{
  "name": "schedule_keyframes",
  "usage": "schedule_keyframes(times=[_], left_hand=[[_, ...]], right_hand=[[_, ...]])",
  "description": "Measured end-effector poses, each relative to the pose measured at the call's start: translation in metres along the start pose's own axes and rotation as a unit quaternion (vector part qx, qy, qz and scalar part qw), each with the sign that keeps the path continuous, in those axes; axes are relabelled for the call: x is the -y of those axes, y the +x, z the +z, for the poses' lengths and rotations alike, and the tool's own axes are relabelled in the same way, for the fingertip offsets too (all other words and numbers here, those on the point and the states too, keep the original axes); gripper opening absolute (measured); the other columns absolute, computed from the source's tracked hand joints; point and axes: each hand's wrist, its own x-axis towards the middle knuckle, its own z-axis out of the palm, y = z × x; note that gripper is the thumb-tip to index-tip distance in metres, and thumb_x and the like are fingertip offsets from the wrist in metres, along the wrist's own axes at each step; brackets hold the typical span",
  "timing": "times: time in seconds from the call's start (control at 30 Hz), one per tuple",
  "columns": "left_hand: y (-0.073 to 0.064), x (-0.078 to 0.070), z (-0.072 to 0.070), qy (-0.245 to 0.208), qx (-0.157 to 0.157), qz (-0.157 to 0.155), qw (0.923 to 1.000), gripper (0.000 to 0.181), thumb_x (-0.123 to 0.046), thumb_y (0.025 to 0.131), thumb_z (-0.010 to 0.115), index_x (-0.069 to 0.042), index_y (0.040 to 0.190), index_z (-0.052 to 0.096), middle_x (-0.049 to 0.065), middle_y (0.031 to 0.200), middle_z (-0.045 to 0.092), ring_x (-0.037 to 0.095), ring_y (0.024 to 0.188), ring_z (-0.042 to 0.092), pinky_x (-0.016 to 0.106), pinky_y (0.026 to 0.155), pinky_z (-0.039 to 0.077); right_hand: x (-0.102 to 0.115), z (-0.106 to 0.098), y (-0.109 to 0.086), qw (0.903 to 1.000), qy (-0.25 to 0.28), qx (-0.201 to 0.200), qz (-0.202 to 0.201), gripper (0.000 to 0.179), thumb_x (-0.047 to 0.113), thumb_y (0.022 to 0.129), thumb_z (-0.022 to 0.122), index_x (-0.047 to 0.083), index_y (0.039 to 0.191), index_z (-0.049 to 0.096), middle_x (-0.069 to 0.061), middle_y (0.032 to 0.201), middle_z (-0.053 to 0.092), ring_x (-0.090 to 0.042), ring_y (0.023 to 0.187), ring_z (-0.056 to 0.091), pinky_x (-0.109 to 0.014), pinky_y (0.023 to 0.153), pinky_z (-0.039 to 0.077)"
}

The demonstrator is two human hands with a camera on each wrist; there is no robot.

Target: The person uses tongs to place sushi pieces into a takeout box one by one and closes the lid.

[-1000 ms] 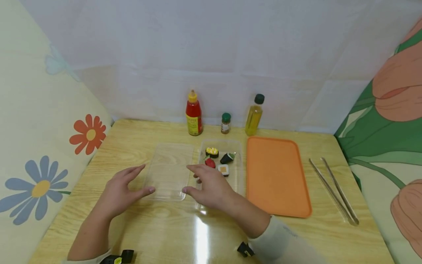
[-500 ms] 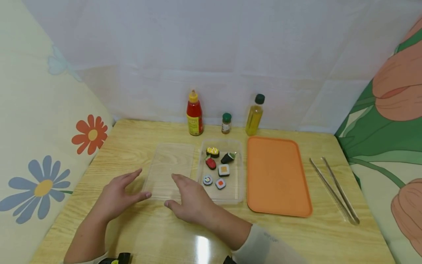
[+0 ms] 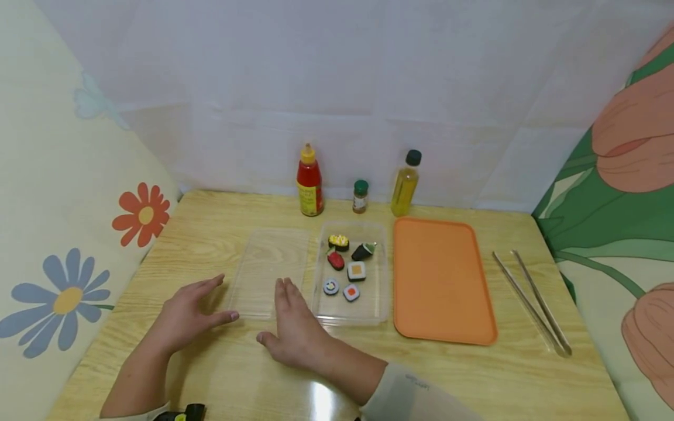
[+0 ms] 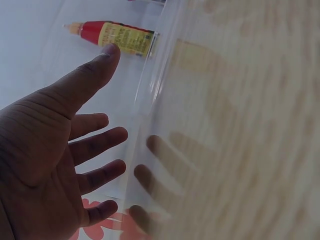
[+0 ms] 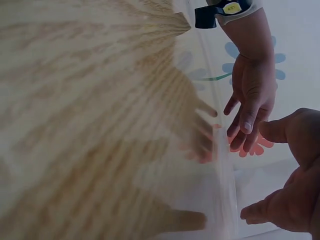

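Note:
My left hand (image 3: 189,318) hovers at the near left corner of a flat, clear plastic lid (image 3: 268,251), thumb spread from the straight fingers and nothing in its grasp. Over the lid's near right corner is my right hand (image 3: 297,330), fingers straight and together, thumb apart, also holding nothing. Right of the lid, a clear plastic box (image 3: 371,307) contains several small sushi pieces, among them a square white one (image 3: 356,271) and a black cone-shaped one (image 3: 363,252). In the left wrist view, the left hand (image 4: 45,140) has its fingers spread beside a clear plastic edge.
An orange tray (image 3: 444,280) lies right of the box, with metal tongs (image 3: 534,304) farther right. Along the back stand a red sauce bottle (image 3: 310,184), a small green-capped jar (image 3: 360,197) and an oil bottle (image 3: 405,186). A white cloth (image 3: 337,88) hangs behind.
My right hand has moved left from over the box to the lid's near right corner, uncovering two round sushi pieces. Its fingers have straightened. The left hand has drawn back slightly.

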Motion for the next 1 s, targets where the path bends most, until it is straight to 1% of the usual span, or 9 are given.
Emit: schedule_keyframes(times=[0.2,0.3,0.4,0.5,0.7,0.8,0.87,1.0], left_hand=[[0.002,0.002,0.004,0.013,0.012,-0.001,0.9998,0.098,-0.06,0.08,0.083,0.004,0.148,0.053,0.033,0.146,0.051,0.058,0.133,0.043,0.077,0.101,0.032],[0.003,0.003,0.006,0.025,0.015,-0.003,0.9996,0.098,-0.061,0.079,0.084,0.005,0.146,0.054,0.034,0.146,0.051,0.059,0.132,0.042,0.08,0.098,0.032],[0.004,0.002,0.006,0.03,0.017,-0.006,0.9994,0.098,-0.061,0.079,0.084,0.005,0.144,0.056,0.033,0.146,0.051,0.06,0.132,0.04,0.081,0.097,0.031],[0.005,0.001,0.007,0.029,0.021,-0.007,0.9993,0.095,-0.059,0.079,0.085,0.006,0.143,0.057,0.031,0.146,0.051,0.058,0.134,0.039,0.081,0.097,0.03],[0.007,-0.002,0.007,0.027,0.031,-0.008,0.9991,0.091,-0.056,0.079,0.086,0.006,0.141,0.059,0.029,0.146,0.052,0.058,0.134,0.038,0.083,0.094,0.029],[0.008,-0.003,0.009,0.025,0.036,-0.011,0.999,0.089,-0.053,0.081,0.086,0.006,0.141,0.059,0.028,0.147,0.051,0.058,0.135,0.037,0.083,0.095,0.028],[0.009,-0.003,0.008,0.026,0.037,-0.01,0.9989,0.089,-0.053,0.081,0.086,0.007,0.141,0.059,0.028,0.146,0.051,0.058,0.134,0.037,0.082,0.095,0.029],[0.01,-0.002,0.007,0.02,0.036,-0.002,0.9992,0.086,-0.049,0.081,0.087,0.008,0.139,0.06,0.029,0.144,0.053,0.057,0.133,0.04,0.077,0.099,0.032]], right_hand=[[-0.002,0.01,0.001,0.9994,-0.011,0.016,0.028,0.105,0.052,0.096,0.069,0.004,0.166,0.008,-0.022,0.171,0.01,-0.034,0.157,0.015,-0.04,0.122,0.026],[-0.004,0.012,0.001,0.9989,-0.017,0.018,0.04,0.105,0.054,0.096,0.068,0.005,0.167,0.007,-0.023,0.171,0.004,-0.036,0.158,0.009,-0.041,0.119,0.031],[-0.005,0.012,0.001,0.9986,-0.013,0.016,0.049,0.106,0.054,0.096,0.068,0.007,0.167,0.007,-0.024,0.171,-0.002,-0.038,0.158,0.003,-0.042,0.116,0.037],[-0.006,0.012,0.003,0.9983,-0.007,0.018,0.055,0.106,0.055,0.096,0.068,0.007,0.167,0.006,-0.025,0.171,-0.004,-0.04,0.157,0.002,-0.041,0.114,0.04],[-0.008,0.012,0.003,0.9975,0.012,0.028,0.064,0.107,0.055,0.094,0.07,0.007,0.167,0.007,-0.024,0.171,-0.003,-0.04,0.157,0.006,-0.04,0.114,0.04],[-0.008,0.011,0.004,0.9974,0.018,0.029,0.063,0.106,0.054,0.095,0.069,0.007,0.167,0.008,-0.025,0.171,0.0,-0.038,0.157,0.009,-0.041,0.116,0.036],[-0.008,0.01,0.004,0.9974,0.023,0.027,0.062,0.105,0.054,0.095,0.069,0.006,0.167,0.01,-0.025,0.17,0.002,-0.036,0.157,0.011,-0.041,0.118,0.034],[-0.007,0.009,0.003,0.9974,0.034,0.023,0.059,0.103,0.052,0.095,0.07,0.005,0.166,0.012,-0.027,0.169,0.006,-0.034,0.157,0.013,-0.041,0.119,0.033]])
